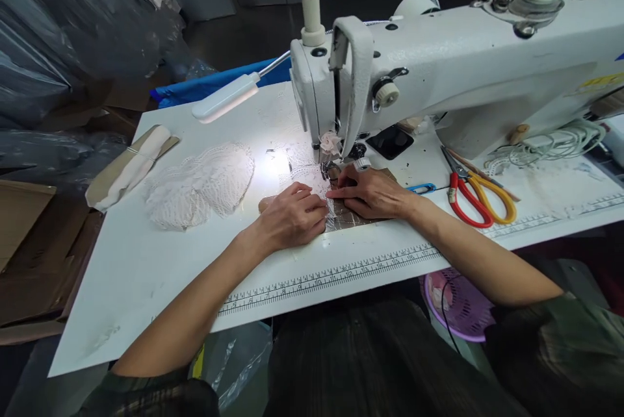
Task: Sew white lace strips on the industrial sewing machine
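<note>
A white sewing machine [468,40] stands over the table, its presser foot [327,171] low on a strip of white lace [302,160]. Just in front and left of the foot, my left hand [296,214] has its fingers curled down onto the lace. My right hand [373,193] is close to the foot on its right, index finger pointing left, fingers gathered at the lace edge. My fingertips nearly meet. Beneath the hands is a brownish flat piece [363,217], partly covered. What the fingertips pinch is partly hidden.
White lace pieces [199,183] lie at left beside a tied white roll on card [131,167]. Red-and-yellow-handled scissors [480,199] and a blue thread snipper [422,188] lie at right. A lamp [227,99] hangs over the table. A purple basket [461,313] is below.
</note>
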Tool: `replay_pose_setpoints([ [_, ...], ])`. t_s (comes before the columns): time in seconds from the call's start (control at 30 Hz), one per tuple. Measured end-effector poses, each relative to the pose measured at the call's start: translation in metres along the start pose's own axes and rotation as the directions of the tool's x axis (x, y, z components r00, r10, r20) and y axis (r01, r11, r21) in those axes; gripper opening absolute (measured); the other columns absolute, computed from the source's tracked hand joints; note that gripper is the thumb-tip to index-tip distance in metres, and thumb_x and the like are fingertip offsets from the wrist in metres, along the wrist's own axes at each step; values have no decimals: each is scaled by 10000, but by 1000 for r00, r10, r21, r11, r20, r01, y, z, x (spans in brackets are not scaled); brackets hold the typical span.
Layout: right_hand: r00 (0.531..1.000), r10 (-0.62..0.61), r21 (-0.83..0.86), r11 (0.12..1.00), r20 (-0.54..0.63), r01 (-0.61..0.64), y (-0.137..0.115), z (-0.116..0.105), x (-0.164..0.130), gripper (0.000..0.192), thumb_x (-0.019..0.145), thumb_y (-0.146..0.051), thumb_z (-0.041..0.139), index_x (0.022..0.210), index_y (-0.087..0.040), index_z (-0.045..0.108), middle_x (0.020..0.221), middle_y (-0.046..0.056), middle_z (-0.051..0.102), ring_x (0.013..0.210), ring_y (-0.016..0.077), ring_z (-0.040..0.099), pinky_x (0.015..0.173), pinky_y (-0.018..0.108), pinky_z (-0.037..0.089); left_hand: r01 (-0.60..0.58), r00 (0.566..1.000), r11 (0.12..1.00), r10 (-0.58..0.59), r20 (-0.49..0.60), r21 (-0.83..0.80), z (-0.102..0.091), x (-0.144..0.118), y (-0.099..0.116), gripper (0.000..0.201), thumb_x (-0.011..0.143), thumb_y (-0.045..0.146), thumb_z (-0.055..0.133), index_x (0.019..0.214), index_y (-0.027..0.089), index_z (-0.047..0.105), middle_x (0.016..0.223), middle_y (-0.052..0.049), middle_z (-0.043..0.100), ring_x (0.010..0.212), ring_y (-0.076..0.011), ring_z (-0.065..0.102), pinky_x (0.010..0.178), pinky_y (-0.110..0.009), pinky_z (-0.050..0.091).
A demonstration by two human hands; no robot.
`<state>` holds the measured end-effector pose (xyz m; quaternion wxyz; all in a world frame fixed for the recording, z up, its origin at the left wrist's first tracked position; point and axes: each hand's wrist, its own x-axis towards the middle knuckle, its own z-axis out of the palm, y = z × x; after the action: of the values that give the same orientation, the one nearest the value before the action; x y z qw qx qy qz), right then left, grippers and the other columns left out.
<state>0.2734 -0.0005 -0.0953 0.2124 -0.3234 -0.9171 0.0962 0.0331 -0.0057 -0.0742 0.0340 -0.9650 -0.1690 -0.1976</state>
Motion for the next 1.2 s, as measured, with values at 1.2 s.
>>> replay_pose_setpoints([
  [1.2,961,259,39,966,-96,-256,-2,1,-5,374,941,-202,450,1252,-210,657,1096,118,599,752,169,580,690,318,520,142,977,990,-144,-157,-23,16,-6,0,127,936,207,585,988,152,687,1040,-81,735,866,-196,674,794,-389,540],
])
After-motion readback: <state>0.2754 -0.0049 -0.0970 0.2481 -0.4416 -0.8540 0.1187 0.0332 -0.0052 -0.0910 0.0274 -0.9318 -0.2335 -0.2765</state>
